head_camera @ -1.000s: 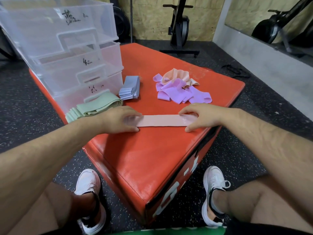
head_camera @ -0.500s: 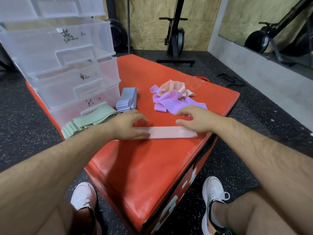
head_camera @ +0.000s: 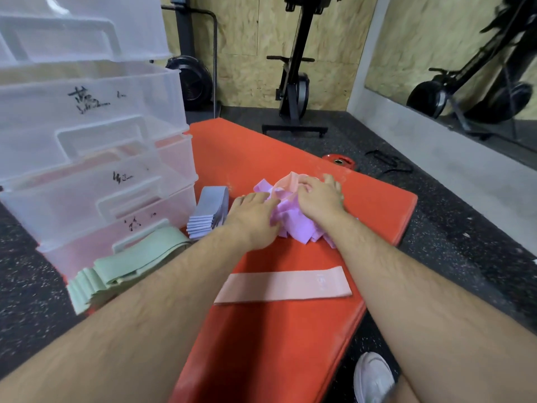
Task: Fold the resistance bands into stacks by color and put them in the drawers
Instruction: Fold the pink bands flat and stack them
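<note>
Left hand (head_camera: 255,216): fingers stretched nearly straight, laid on the purple bands (head_camera: 293,228) of the loose pile. They press on the bands and are not wrapped around anything we can see.

Right hand (head_camera: 319,199): fingers bent down over the far side of the pile, on the peach band (head_camera: 286,181) that sits on top. The fingertips are hidden in the fabric, so we can't tell whether it pinches the band or just rests on it. The hands are side by side, nearly touching.

A flat pink band (head_camera: 283,285) lies alone, nearer to us, crosswise between the two forearms, with neither hand on it.

A grey-blue stack (head_camera: 207,212) sits folded just left of the left hand. A green stack (head_camera: 125,263) sits folded further left, against the bottom drawer front.

Drawers (head_camera: 96,170): clear plastic unit on the far-left part of the top, with handwritten marks on the fronts. We can't read the contents.

Everything sits on a red box (head_camera: 276,344) with a padded top.

Room: dark speckled floor (head_camera: 453,242) and chipboard walls. A red weight plate (head_camera: 338,162) lies just behind the box, and a black exercise machine (head_camera: 293,82) stands at the back. A mirror (head_camera: 453,53) is on the right. One white shoe (head_camera: 373,379) shows at lower right.
</note>
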### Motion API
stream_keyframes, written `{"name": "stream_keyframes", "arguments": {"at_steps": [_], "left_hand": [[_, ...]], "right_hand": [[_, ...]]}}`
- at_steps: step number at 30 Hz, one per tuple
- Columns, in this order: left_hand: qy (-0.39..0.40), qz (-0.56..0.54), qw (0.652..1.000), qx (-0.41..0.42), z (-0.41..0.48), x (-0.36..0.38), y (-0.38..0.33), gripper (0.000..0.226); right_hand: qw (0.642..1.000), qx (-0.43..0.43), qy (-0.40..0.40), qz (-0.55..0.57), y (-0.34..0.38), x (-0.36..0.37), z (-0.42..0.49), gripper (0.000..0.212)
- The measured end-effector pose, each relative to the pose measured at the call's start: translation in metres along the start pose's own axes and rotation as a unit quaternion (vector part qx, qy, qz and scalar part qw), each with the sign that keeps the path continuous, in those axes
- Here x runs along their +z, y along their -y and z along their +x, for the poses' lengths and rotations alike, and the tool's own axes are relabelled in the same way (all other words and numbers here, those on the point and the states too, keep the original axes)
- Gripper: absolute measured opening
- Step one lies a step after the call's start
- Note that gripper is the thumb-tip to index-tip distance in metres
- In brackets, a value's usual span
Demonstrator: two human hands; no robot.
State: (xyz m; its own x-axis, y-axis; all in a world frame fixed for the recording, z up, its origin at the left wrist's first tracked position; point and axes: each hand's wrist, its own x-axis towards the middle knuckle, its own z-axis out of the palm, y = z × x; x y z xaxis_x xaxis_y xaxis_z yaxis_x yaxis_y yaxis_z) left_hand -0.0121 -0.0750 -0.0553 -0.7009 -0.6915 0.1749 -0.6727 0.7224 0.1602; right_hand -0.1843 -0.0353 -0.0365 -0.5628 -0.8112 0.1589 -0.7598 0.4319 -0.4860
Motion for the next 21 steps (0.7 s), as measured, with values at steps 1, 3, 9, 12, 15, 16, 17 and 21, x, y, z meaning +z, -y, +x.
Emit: {"name": "stream_keyframes", "arguments": {"at_steps": [1, 3, 9, 12, 15, 16, 17, 21], "left_hand": [[0.003, -0.008, 1.0, -0.002, 0.005, 0.003, 0.001, 0.061], [0.002, -0.018, 1.0, -0.003, 0.012, 0.006, 0.0, 0.053], [-0.019, -0.042, 0.999, -0.012, 0.016, 0.0, -0.011, 0.055], [-0.038, -0.051, 0.998, -0.025, 0.013, -0.008, -0.009, 0.056], [-0.075, -0.092, 0.992, -0.04, 0.007, -0.021, -0.007, 0.056], [-0.108, -0.116, 0.987, -0.038, 0.005, -0.028, -0.007, 0.055], [-0.148, -0.145, 0.978, -0.035, 0.002, -0.035, -0.007, 0.053], [-0.28, -0.338, 0.898, -0.026, -0.013, -0.071, -0.022, 0.048]], "right_hand": [[0.999, 0.034, 0.019, -0.003, -0.003, 0.002, 0.007, 0.039], [0.995, 0.081, 0.058, -0.019, -0.008, 0.006, 0.017, 0.045], [0.999, 0.005, 0.026, -0.025, -0.01, 0.004, 0.019, 0.044], [0.995, -0.094, -0.024, -0.011, -0.007, -0.008, 0.015, 0.043], [0.979, -0.19, -0.073, -0.002, 0.006, -0.033, 0.016, 0.042], [0.97, -0.223, -0.095, 0.002, 0.014, -0.046, 0.015, 0.042], [0.961, -0.252, -0.113, 0.012, 0.024, -0.061, 0.013, 0.04], [0.925, -0.339, -0.137, 0.098, 0.064, -0.118, -0.022, 0.019]]}}
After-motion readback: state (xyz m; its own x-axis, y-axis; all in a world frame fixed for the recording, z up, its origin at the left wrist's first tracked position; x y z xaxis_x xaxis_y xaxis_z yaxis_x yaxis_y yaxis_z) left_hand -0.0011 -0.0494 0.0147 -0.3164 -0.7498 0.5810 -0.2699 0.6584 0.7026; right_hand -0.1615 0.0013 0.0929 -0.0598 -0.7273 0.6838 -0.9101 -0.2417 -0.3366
